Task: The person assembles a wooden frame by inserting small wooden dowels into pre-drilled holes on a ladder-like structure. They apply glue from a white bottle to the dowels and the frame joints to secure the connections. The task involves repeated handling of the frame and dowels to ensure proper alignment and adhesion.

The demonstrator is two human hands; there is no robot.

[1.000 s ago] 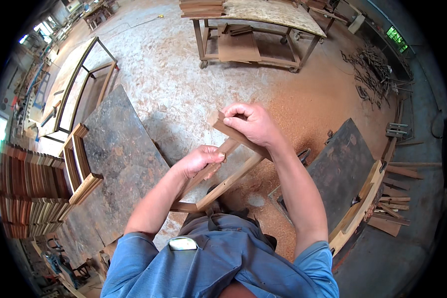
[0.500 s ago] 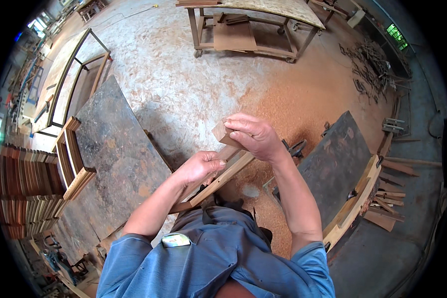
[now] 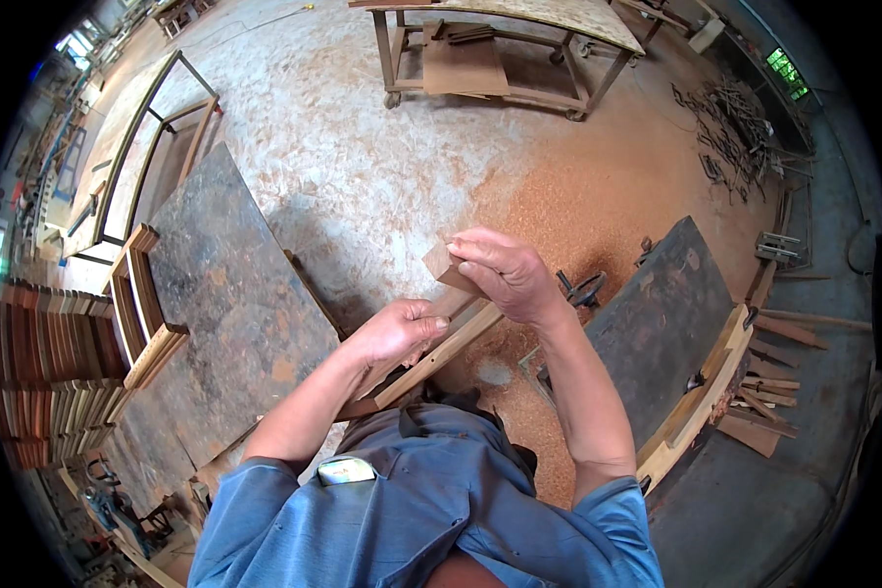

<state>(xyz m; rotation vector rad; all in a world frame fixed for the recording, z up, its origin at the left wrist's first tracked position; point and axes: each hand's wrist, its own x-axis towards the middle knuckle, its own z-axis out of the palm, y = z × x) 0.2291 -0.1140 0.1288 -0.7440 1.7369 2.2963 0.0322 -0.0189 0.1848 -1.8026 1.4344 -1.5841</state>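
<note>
In front of my waist I hold a wooden frame (image 3: 448, 355) made of joined rails, tilted so that one squared end (image 3: 440, 262) points up and away from me. My right hand (image 3: 507, 276) is closed around the frame near that far end, thumb and fingers on the wood. Nearer to my body, my left hand (image 3: 394, 336) grips the side rail, with its thumb lying along the top. A lighter rail runs below both hands toward my lap. The palms and part of the frame's underside are hidden.
A dark workbench (image 3: 227, 294) stands at my left, bearing slatted wooden frames (image 3: 139, 304) beside stacked wooden pieces (image 3: 54, 338). At right is another dark bench (image 3: 657, 314) with a long pale timber (image 3: 701, 392). Sawdust (image 3: 578, 186) covers the floor; a wheeled table (image 3: 529, 22) stands ahead.
</note>
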